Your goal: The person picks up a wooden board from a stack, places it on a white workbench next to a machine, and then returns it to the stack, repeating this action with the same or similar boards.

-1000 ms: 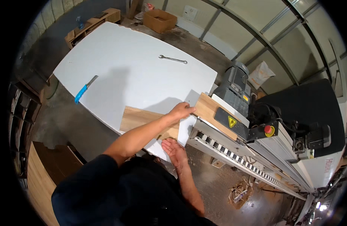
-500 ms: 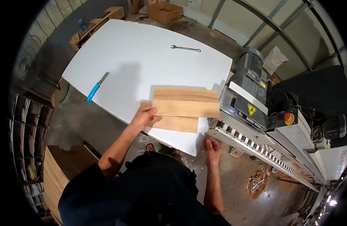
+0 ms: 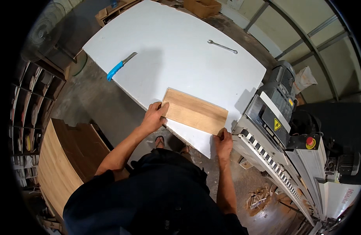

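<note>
A pale wooden board (image 3: 195,111) with straight grain lies at the near edge of the white tabletop (image 3: 184,51), slanting down toward the right. A second board seems to be under it, almost wholly covered. My left hand (image 3: 153,118) grips the left end, thumb on top and fingers at the edge. At the near right corner, my right hand (image 3: 224,142) presses curled fingers against the board; its fingertips are partly hidden.
A blue-handled knife (image 3: 121,67) lies by the table's left edge, and a wrench (image 3: 222,46) farther back. Close on the right stands a machine (image 3: 276,121) with a motor and a striped conveyor track. Stacked panels (image 3: 59,164) stand at lower left.
The upper board has come down over the lower one, and the two now line up. My right hand has risen from beside the table to the board's corner. The view has turned.
</note>
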Tool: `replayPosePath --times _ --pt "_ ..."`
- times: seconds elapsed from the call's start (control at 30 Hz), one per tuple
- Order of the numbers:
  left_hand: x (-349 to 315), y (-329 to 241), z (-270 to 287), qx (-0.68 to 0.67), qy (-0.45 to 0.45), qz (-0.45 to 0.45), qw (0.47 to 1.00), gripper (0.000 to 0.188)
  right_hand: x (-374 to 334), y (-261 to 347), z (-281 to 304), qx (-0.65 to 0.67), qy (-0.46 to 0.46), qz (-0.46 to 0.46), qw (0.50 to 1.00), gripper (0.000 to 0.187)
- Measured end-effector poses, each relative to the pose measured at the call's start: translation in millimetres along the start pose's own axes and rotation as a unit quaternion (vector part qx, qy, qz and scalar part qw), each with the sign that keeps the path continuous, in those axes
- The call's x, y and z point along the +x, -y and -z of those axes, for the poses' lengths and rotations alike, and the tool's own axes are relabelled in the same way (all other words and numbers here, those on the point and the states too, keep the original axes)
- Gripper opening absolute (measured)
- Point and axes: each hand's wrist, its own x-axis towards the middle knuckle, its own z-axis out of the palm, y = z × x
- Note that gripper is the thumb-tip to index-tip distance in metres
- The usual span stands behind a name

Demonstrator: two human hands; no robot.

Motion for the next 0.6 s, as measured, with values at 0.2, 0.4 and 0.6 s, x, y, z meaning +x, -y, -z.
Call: replayPosePath --times 0.2,0.4,0.6 --pt "5 0 -3 0.038 -0.013 0.007 0.999 0.053 7 1 -2 -0.032 -0.013 0.042 0.999 0.036" --pt "8 6 0 0.049 0.0 -0.006 0.999 0.052 5 2 -6 0.0 -0.021 -0.002 1.0 0.031" --pt "10 16 -2 0.062 0.004 -0.054 0.997 0.051 5 -11 -14 0.01 -0.05 0.026 0.998 0.024"
